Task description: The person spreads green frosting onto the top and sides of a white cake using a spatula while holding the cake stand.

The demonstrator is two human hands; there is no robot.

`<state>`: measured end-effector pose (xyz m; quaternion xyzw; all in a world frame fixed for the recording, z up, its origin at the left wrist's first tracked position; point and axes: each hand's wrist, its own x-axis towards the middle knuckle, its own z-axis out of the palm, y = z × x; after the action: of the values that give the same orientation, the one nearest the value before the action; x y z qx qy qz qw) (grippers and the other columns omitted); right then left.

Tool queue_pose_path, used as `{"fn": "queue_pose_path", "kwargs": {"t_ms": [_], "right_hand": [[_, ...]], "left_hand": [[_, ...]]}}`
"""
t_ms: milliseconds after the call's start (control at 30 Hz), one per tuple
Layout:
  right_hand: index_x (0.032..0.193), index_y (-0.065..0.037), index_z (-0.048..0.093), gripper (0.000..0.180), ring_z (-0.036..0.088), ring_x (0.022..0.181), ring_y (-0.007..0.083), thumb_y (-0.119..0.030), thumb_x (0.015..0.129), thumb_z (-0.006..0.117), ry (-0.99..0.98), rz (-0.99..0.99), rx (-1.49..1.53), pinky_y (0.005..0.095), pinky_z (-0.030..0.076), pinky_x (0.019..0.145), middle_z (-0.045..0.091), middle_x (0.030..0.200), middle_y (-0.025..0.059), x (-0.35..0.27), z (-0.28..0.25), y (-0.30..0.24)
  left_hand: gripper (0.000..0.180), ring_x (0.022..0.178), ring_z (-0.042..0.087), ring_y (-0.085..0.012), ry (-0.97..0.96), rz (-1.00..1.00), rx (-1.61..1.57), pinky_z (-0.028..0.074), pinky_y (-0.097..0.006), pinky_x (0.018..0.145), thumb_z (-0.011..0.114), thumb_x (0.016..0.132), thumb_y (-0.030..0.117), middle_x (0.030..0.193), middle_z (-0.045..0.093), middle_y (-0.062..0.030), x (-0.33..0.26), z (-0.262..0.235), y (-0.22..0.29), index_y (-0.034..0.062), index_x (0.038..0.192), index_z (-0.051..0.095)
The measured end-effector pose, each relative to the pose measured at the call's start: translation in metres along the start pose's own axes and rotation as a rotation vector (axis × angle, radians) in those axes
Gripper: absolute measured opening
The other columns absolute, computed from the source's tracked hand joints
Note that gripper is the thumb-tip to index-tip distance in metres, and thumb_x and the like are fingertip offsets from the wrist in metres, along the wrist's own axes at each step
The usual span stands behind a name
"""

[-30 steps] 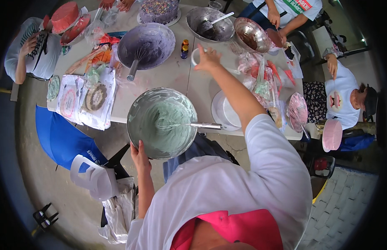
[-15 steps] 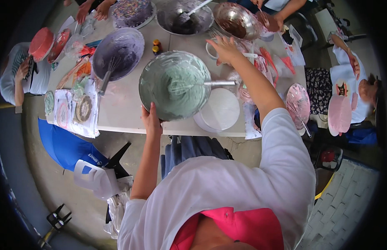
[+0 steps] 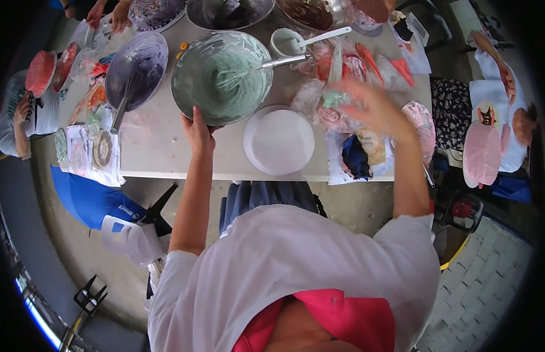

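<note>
A metal mixing bowl (image 3: 187, 88) coated with pale green frosting is tilted toward me. My left hand (image 3: 199, 134) grips its near rim. A whisk (image 3: 284, 61) rests in the bowl, its metal handle lying over the right rim. My right hand (image 3: 375, 108) is blurred by motion over the right of the table, beside a clear piping bag (image 3: 335, 67) with green frosting; whether its fingers hold anything is unclear. Just right of the bowl is a round white cake board or tub (image 3: 281, 141). Behind it sits a white cup (image 3: 282, 42) with a white spatula (image 3: 325, 37) across it.
A bowl of purple frosting (image 3: 134, 67) with its own whisk stands left. At the back are a dark-frosted bowl (image 3: 225, 13), a chocolate bowl (image 3: 310, 14) and a sprinkled cake (image 3: 155, 12). Used piping bags (image 3: 366, 61) lie right. Other people work around the table (image 3: 161, 152).
My right hand has drawn back from the cup toward the table's right side. The green bowl has shifted left and away from me. The spatula now lies across the cup.
</note>
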<state>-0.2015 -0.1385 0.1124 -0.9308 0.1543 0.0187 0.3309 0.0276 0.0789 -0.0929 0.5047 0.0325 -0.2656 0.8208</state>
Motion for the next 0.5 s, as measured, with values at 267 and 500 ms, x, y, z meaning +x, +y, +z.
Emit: {"fn": "queue_pose_path", "kwargs": {"t_ms": [267, 500], "right_hand": [[0.131, 0.002, 0.028, 0.066, 0.049, 0.106, 0.0209, -0.037, 0.085, 0.054, 0.052, 0.39, 0.599, 0.0293, 0.037, 0.089, 0.048, 0.119, 0.0172, -0.014, 0.173, 0.091], [0.133, 0.001, 0.022, 0.067, 0.047, 0.108, 0.0205, -0.041, 0.088, 0.047, -0.017, 0.39, 0.716, 0.0285, 0.035, 0.091, 0.048, 0.12, 0.016, 0.002, 0.188, 0.046]], "left_hand": [[0.049, 0.077, 0.061, -0.0305, 0.009, 0.013, 0.061, 0.056, -0.038, 0.048, 0.049, 0.088, 0.029, 0.113, 0.046, -0.0169, 0.005, -0.02, 0.009, 0.0178, 0.129, 0.023], [0.082, 0.082, 0.06, -0.0349, 0.133, -0.096, 0.092, 0.056, -0.04, 0.058, 0.052, 0.083, 0.046, 0.122, 0.037, -0.027, -0.009, -0.03, 0.028, 0.0101, 0.134, -0.001]]}}
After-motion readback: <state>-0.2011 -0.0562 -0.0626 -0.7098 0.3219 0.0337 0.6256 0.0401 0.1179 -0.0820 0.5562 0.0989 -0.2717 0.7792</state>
